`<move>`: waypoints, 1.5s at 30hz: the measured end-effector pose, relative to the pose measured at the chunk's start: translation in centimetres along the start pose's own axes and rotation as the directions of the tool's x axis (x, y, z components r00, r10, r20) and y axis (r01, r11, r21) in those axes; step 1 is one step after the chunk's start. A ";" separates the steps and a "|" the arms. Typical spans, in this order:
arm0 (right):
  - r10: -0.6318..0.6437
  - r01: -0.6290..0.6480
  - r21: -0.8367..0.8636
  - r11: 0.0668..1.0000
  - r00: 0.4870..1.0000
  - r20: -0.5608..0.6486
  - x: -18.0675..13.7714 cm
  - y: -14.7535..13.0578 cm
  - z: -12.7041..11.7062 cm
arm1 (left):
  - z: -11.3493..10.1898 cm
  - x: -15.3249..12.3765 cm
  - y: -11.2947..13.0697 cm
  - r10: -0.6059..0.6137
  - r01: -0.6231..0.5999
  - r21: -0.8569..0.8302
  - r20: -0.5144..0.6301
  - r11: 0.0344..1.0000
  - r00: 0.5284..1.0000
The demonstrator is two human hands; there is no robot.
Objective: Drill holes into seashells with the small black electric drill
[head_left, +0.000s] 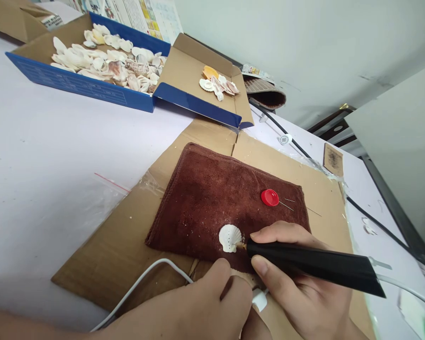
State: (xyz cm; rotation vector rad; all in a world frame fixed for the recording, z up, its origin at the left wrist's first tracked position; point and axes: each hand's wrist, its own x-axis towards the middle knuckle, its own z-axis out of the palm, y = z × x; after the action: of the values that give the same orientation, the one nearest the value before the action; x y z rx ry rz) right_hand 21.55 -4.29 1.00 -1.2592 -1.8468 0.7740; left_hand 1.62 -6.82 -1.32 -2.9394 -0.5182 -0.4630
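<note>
My right hand (297,278) grips a black pen-shaped electric engraving tool (315,264) with a cable leaving its back end. Its thin brass-coloured tip meets the lower right edge of a white scallop shell (230,237), which bears a line of small dark dots. The shell lies on a folded brown cloth (212,189). Below it, my left hand (212,302) is closed around a small white block (259,300) on a white cable (145,274), which looks like an inline switch. Its fingertips are partly hidden.
A red cap (269,197) and several thin needles (286,205) lie on the cloth's right. Cardboard (102,264) is spread underneath. Behind stands a blue box (92,87) full of shells, its flap (184,71) holding several more. A black cable (382,229) runs along the right.
</note>
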 end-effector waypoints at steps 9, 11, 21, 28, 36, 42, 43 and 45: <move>0.028 -0.027 -0.020 0.999 0.999 0.036 -0.1 0.0 0.0 | 0.5 -0.3 0.2 -0.013 0.012 -0.040 -0.022 0.999 1.000; 0.031 -0.030 -0.022 0.999 0.999 0.044 -0.1 0.0 0.0 | 0.5 -0.5 0.2 -0.025 0.023 -0.059 -0.030 0.998 0.999; 0.027 -0.025 -0.039 0.999 0.998 0.053 0.1 -0.4 0.1 | 0.3 -0.5 0.2 -0.032 0.031 -0.074 -0.019 0.997 0.999; 0.039 -0.038 -0.014 0.999 0.996 0.078 -0.4 0.1 -0.2 | 0.1 -0.7 0.2 -0.079 0.074 -0.098 -0.049 0.992 0.996; 0.042 -0.040 -0.015 0.999 0.994 0.096 -0.2 -0.1 0.1 | 0.0 -0.3 0.2 -0.057 0.055 -0.141 -0.007 0.989 0.998; 0.068 -0.060 -0.060 0.996 0.988 0.141 0.0 -0.4 0.2 | 0.1 -0.3 0.3 -0.072 0.071 -0.185 0.001 0.980 0.997; 0.069 -0.060 -0.069 0.996 0.988 0.138 0.1 -0.4 0.2 | 0.1 -0.3 0.3 -0.077 0.076 -0.192 0.004 0.979 0.997; 0.062 -0.053 -0.077 0.996 0.991 0.121 0.3 -0.5 0.3 | 0.2 -0.3 0.4 -0.092 0.089 -0.205 -0.004 0.975 0.996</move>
State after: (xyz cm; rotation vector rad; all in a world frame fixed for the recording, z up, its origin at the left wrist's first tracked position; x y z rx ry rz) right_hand 21.00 -4.22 1.36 -1.3426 -1.9605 0.8385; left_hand 1.50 -7.28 -1.62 -3.1152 -0.6415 -0.5791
